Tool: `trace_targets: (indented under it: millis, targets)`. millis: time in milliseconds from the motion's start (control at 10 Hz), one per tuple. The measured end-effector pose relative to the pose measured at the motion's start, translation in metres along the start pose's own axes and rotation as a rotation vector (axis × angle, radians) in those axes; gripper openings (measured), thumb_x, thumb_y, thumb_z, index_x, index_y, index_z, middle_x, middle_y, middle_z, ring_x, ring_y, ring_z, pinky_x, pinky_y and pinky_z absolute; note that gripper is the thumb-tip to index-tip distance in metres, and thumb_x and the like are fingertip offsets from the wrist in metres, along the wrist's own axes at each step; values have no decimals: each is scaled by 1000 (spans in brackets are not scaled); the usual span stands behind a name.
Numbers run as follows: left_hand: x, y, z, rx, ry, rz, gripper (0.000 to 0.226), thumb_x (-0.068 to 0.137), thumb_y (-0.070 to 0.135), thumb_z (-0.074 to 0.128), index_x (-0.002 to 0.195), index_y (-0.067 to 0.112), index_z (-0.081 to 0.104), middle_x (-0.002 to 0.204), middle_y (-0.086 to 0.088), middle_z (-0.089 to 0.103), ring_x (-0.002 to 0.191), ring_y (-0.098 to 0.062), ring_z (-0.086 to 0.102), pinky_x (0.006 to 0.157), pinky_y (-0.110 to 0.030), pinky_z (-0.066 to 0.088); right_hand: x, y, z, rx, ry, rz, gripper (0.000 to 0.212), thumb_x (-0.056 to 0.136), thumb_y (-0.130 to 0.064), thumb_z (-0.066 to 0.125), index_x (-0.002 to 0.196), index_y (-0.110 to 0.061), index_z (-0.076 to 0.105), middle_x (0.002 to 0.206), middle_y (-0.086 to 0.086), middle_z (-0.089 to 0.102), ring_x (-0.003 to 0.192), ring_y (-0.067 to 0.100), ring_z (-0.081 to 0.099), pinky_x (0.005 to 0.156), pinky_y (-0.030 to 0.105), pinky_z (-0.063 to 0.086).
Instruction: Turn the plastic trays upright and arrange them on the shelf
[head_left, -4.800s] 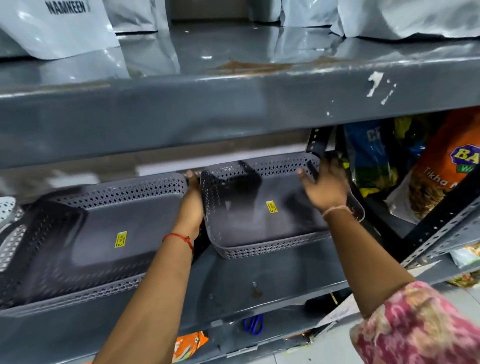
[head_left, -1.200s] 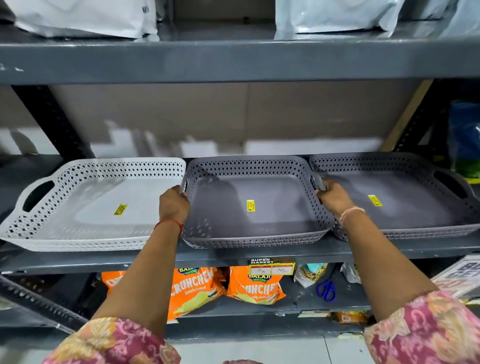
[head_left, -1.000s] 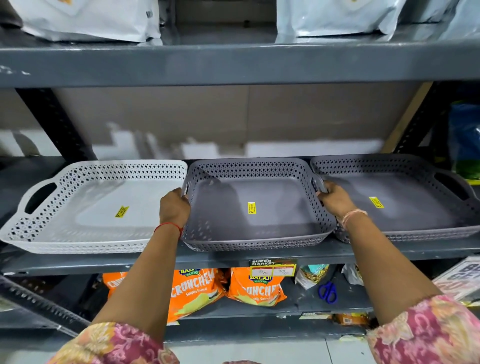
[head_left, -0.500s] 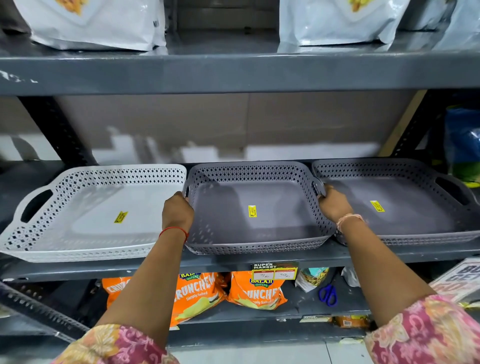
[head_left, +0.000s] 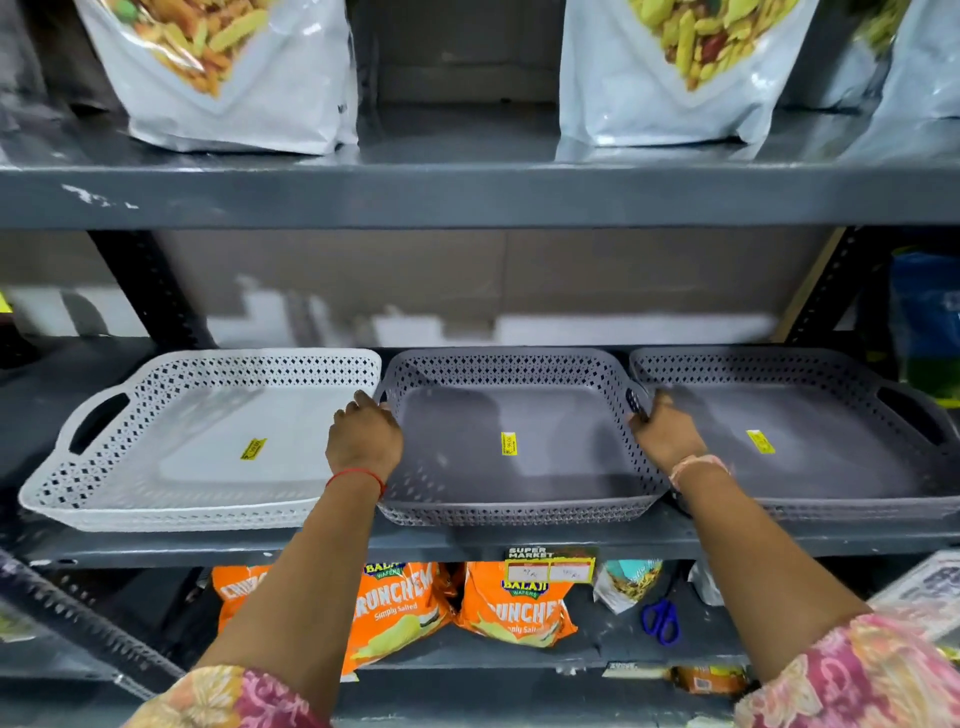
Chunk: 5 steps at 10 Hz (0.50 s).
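Both hands' fingers were curled over the side handles of the middle grey tray (head_left: 514, 441), left hand (head_left: 363, 441) and right hand (head_left: 667, 436). It sat upright on the shelf (head_left: 467, 540) between a white tray (head_left: 208, 441) and another grey tray (head_left: 805, 436), each holding only a yellow sticker.

On the middle shelf (head_left: 467, 543) in front of me three trays sit upright in a row: a white tray (head_left: 208, 457) at the left, a grey tray (head_left: 519, 483) in the middle and a second grey tray (head_left: 831, 467) at the right, their rims touching or nearly so. Each has a yellow sticker on its floor.
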<state>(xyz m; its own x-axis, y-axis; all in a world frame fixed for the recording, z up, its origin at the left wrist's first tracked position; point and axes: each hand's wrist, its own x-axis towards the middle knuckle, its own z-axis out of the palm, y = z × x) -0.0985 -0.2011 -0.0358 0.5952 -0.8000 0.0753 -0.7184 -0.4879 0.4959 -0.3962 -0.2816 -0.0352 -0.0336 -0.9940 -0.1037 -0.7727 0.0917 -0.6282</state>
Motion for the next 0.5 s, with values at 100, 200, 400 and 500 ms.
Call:
trace_targets:
  millis: [100,200,400,500]
  targets:
    - [-26,8,4,-10,162,201,48,97,24,28,136,-2,37,139,-25,46,130,-37,41,105,-41,35,-11,7,8,-180,89,-156,67,94,-36,44,145,0,18,151,26,28,140,37,28,115,43,24]
    - [-56,20,7,26,313,627,57,98,36,13,136,3,38,142,-16,46,143,-19,23,114,-26,15,-37,10,19,-295,228,-480,77,91,-57,26,147,-5,17,159,14,7,147,23,-2,121,32,-7]
    - [-88,71,-16,98,522,896,55,97,38,10,148,19,-2,159,6,-10,146,-11,-9,118,-28,1,-67,-9,-4,-186,519,-918,74,91,-58,29,148,-15,14,161,-2,-8,148,22,5,122,30,-4]
    - [-98,104,-45,-35,694,990,54,98,38,10,147,21,-2,158,10,-15,146,-11,-8,119,-28,0,-84,-38,-29,-48,688,-1162,72,92,-53,33,150,-20,6,161,-4,-6,148,17,3,122,31,4]
